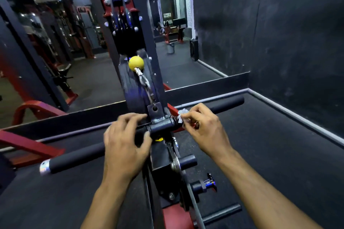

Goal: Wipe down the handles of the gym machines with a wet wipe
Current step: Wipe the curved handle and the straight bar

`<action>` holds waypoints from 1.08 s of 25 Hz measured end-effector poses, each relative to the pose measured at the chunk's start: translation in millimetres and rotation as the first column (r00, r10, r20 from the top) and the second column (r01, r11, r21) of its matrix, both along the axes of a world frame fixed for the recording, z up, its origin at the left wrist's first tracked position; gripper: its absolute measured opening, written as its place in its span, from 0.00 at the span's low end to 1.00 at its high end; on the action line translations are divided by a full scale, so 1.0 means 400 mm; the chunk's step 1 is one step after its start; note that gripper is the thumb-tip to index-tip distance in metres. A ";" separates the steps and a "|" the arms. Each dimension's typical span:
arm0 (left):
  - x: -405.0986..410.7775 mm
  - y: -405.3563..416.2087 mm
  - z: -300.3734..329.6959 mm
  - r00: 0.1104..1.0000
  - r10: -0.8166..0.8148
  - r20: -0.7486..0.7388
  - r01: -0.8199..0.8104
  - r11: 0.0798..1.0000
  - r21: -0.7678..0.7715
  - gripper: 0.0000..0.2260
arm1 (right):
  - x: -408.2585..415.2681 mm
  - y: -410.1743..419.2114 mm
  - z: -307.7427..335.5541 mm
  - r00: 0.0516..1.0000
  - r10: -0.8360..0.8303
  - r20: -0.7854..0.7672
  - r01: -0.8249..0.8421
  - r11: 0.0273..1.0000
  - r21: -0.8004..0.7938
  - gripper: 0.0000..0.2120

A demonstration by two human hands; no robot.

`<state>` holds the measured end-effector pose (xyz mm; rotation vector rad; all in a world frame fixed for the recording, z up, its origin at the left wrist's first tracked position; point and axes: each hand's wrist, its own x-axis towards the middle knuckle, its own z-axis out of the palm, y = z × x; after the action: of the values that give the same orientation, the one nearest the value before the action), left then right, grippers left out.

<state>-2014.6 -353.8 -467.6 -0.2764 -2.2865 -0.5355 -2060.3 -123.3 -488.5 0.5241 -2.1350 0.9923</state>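
Gym mirror behind; right hand (202, 128) pinches wipe (181, 116).

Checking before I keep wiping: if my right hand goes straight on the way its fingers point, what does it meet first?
Probably the metal centre sleeve of the bar; the right hand pinches the wet wipe right beside it, fingers pointing leftward. Depth is uncertain.

Left hand (124, 147) gripping bar handle (78, 158), right hand (202, 126) seemingly pinching wipe (181, 115)

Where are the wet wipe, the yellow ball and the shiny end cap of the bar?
wet wipe (181, 115), head view, on the crumpled white tuft by the fingertips.
yellow ball (136, 63), head view, on its round front face.
end cap (44, 167), head view, on the silver tip of the bar's left end.
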 end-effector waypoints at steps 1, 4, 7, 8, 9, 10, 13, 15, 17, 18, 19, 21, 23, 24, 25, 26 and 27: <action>-0.008 0.035 0.016 0.996 -0.071 -0.053 0.066 0.994 -0.088 0.16 | -0.003 0.001 -0.001 1.000 -0.015 -0.001 0.015 1.000 -0.007 0.06; -0.074 0.135 0.062 0.988 -0.152 -0.024 0.138 0.945 -0.296 0.15 | -0.006 -0.010 -0.002 1.000 -0.004 0.006 0.004 1.000 0.002 0.08; -0.115 0.165 0.053 0.999 -0.034 0.029 0.043 0.895 -0.444 0.16 | -0.018 0.016 -0.007 0.999 0.009 0.051 -0.009 1.000 -0.011 0.07; -0.120 0.161 0.042 0.999 -0.002 0.037 0.021 0.866 -0.500 0.17 | -0.028 0.038 -0.013 0.997 -0.021 0.072 0.024 0.999 -0.038 0.07; -0.124 0.156 0.035 0.998 0.021 0.053 0.011 0.844 -0.536 0.19 | -0.039 0.067 -0.018 0.992 -0.073 0.105 0.081 0.994 -0.072 0.07; -0.128 0.154 0.032 0.997 0.039 0.068 0.005 0.828 -0.561 0.22 | -0.052 0.100 -0.020 0.981 -0.134 0.138 0.150 0.982 -0.112 0.07; -0.140 0.159 0.034 0.994 0.070 0.089 -0.004 0.810 -0.586 0.25 | -0.074 0.138 -0.009 0.949 -0.258 0.180 0.289 0.942 -0.172 0.07; -0.143 0.153 0.030 0.996 0.058 0.066 -0.010 0.827 -0.562 0.24 | -0.060 0.087 0.010 0.958 -0.247 0.149 0.266 0.955 -0.131 0.07; -0.142 0.149 0.023 0.998 0.048 0.049 -0.013 0.838 -0.546 0.22 | -0.028 0.025 0.022 0.980 -0.169 0.106 0.175 0.983 -0.049 0.06; -0.141 0.149 0.023 0.998 0.048 0.047 -0.015 0.836 -0.548 0.22 | -0.018 0.013 0.024 0.987 -0.140 0.083 0.142 0.990 -0.012 0.06; -0.140 0.149 0.025 0.997 0.051 0.053 -0.013 0.832 -0.554 0.22 | -0.014 0.018 0.025 0.989 -0.131 0.067 0.131 0.991 0.012 0.06; -0.141 0.148 0.027 0.996 0.049 0.068 -0.003 0.832 -0.554 0.22 | -0.021 0.075 0.029 0.985 -0.160 0.061 0.158 0.987 0.040 0.05; -0.141 0.148 0.027 0.997 0.042 0.068 0.002 0.837 -0.547 0.21 | -0.039 0.162 0.024 0.973 -0.227 0.040 0.224 0.972 0.068 0.05; -0.140 0.149 0.028 0.997 0.043 0.062 -0.002 0.838 -0.545 0.21 | -0.051 0.208 0.019 0.963 -0.269 0.028 0.267 0.961 0.067 0.06; -0.141 0.148 0.029 0.997 0.045 0.055 -0.007 0.840 -0.543 0.21 | -0.064 0.247 0.017 0.949 -0.314 0.036 0.312 0.949 0.047 0.06; -0.141 0.148 0.027 0.998 0.041 0.052 -0.007 0.843 -0.538 0.21 | -0.073 0.275 0.015 0.931 -0.359 0.067 0.359 0.933 0.014 0.06; -0.142 0.148 0.025 0.998 0.035 0.046 -0.005 0.847 -0.532 0.21 | -0.080 0.293 0.015 0.914 -0.394 0.099 0.398 0.917 -0.021 0.06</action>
<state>-2071.4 -294.5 -457.7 -0.5111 -2.4511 0.1247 -2092.3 -6.2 -482.5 0.0151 -2.1797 0.8380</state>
